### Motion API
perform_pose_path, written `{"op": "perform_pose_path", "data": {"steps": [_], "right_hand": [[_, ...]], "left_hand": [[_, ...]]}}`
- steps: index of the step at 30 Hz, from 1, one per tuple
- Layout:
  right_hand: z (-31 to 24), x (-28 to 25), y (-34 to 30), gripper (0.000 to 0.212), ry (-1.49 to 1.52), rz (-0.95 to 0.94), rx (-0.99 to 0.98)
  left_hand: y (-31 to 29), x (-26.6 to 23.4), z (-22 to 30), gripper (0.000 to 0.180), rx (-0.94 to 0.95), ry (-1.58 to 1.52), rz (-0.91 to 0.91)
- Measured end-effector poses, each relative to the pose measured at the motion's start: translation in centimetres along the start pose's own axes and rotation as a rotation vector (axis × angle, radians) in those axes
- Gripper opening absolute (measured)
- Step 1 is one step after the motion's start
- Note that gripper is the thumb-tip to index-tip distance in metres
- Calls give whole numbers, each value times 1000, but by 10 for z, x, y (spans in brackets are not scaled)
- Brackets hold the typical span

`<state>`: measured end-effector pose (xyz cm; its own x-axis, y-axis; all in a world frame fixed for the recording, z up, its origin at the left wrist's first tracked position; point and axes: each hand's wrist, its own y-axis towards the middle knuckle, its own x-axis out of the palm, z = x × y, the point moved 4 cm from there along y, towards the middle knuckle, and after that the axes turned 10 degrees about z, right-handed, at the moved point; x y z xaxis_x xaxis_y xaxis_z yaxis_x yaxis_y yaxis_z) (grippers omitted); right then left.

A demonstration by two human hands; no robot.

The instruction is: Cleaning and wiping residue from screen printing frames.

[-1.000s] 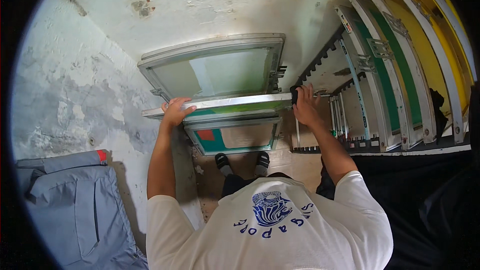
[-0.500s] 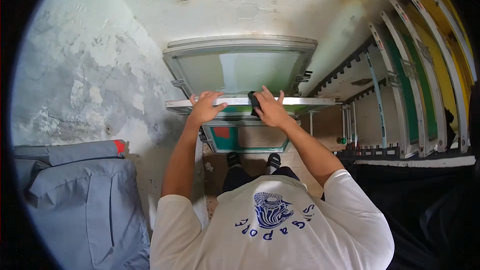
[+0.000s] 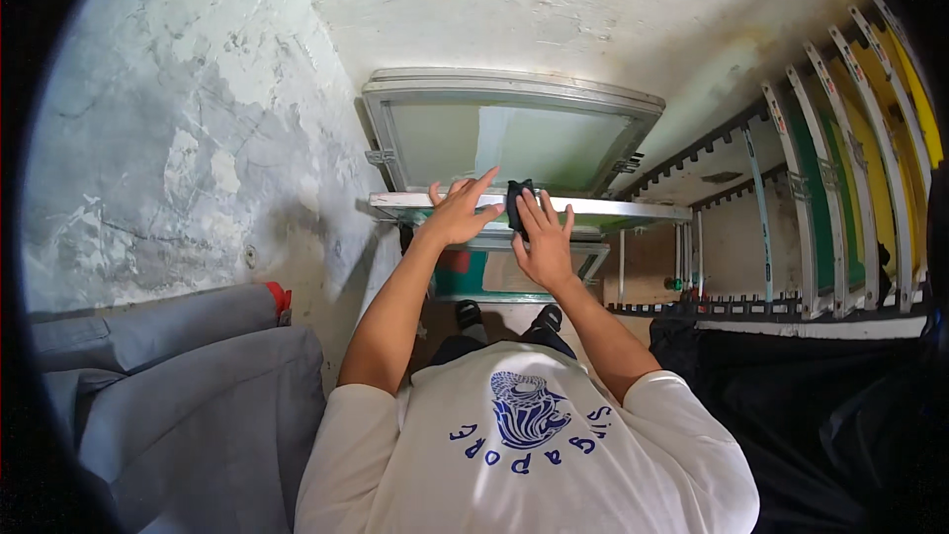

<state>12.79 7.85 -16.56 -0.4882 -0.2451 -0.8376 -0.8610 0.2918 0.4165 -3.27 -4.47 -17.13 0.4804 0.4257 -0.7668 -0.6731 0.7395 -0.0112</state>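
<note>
A metal-framed screen (image 3: 633, 209) stands nearly upright before me, its pale top edge running left to right. Over that edge sits a black piece (image 3: 516, 206), cloth or tape by its look. My left hand (image 3: 460, 216) lies on the edge just left of it, fingers spread. Flat against the black piece and the frame is my right hand (image 3: 544, 249), its fingers stretched out and thumb apart. Behind stand more framed screens (image 3: 415, 138) leaning on the wall. Another frame, with green and red on its mesh (image 3: 474, 272), is lower and nearer.
On the right, a black slotted rack (image 3: 702, 309) holds several upright framed screens (image 3: 835, 178), green and yellow. Grey fabric (image 3: 217, 396) bulges at the lower left beside a peeling wall (image 3: 178, 138). Black cloth (image 3: 811, 415) hangs at the lower right.
My left hand has moved right along the edge, toward the black piece. My right hand's fingers have straightened from a curl over it. The whole view has shifted, so most things appear farther right.
</note>
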Motion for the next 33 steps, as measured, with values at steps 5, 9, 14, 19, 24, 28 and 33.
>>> {"op": "perform_pose_path", "data": {"steps": [5,9,14,19,24,28,33], "right_hand": [[-15,19,24,68,52,-76,58],[6,33,40,56,156,2,94],[28,31,49,64,470,-28,208],[60,25,50,51,209,137,286],[90,26,51,44,239,130,462],[91,24,49,40,232,144,442],[72,22,39,40,130,189,358]], "left_hand": [[18,-9,-4,76,96,27,-9],[22,-10,8,77,128,310,-58],[29,29,13,81,298,299,130],[30,39,26,62,296,303,154],[30,22,20,50,268,383,225],[12,-17,-28,47,168,504,252],[-38,-93,-145,44,-150,412,348]]}}
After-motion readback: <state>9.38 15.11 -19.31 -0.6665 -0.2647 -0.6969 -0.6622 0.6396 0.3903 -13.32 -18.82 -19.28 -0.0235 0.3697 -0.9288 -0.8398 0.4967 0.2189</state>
